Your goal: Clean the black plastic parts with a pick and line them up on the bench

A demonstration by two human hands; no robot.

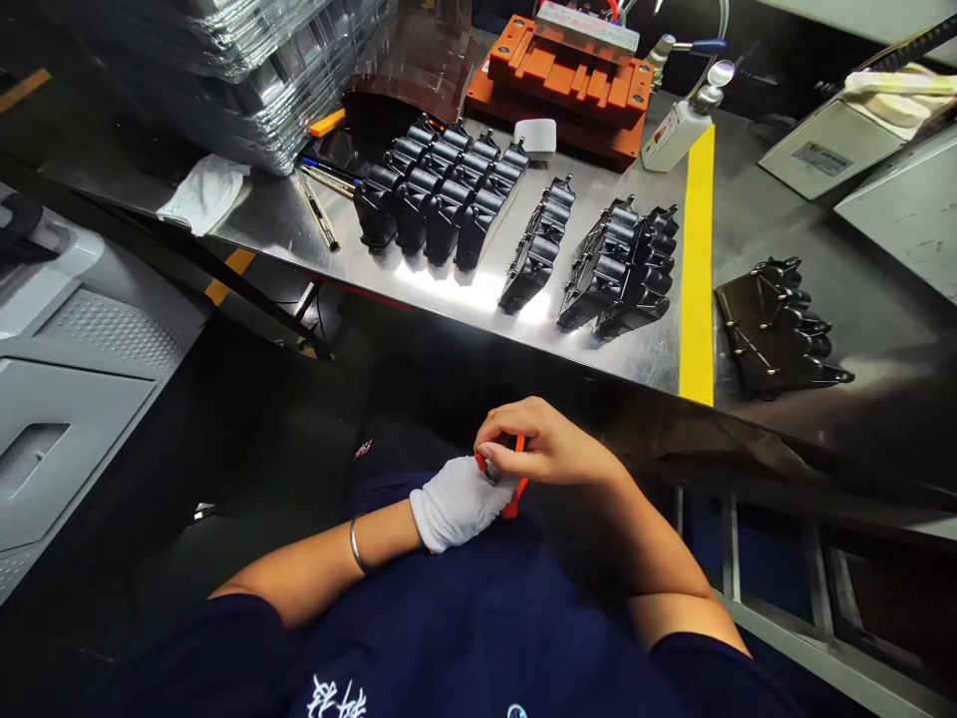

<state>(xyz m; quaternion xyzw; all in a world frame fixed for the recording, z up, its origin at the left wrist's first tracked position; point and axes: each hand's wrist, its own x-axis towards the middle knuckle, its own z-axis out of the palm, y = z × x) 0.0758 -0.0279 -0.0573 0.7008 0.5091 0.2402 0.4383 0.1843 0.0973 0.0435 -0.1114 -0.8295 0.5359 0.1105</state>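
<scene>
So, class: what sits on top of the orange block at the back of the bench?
A pale flat part lies on the orange block, red wires behind; its underside is hidden.

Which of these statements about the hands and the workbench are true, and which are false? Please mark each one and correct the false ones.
1. The left hand wears a white glove. True.
2. The right hand wears a white glove as well. False: it is bare.
3. Both hands hold a small orange item close to the body, below the table edge. True.
4. The black plastic parts stand in rows on the metal table. True.
5. The stripe across the table is blue. False: it is yellow.
6. The orange fixture lies at the near edge of the table. False: it sits at the far side, behind the black parts.
</scene>
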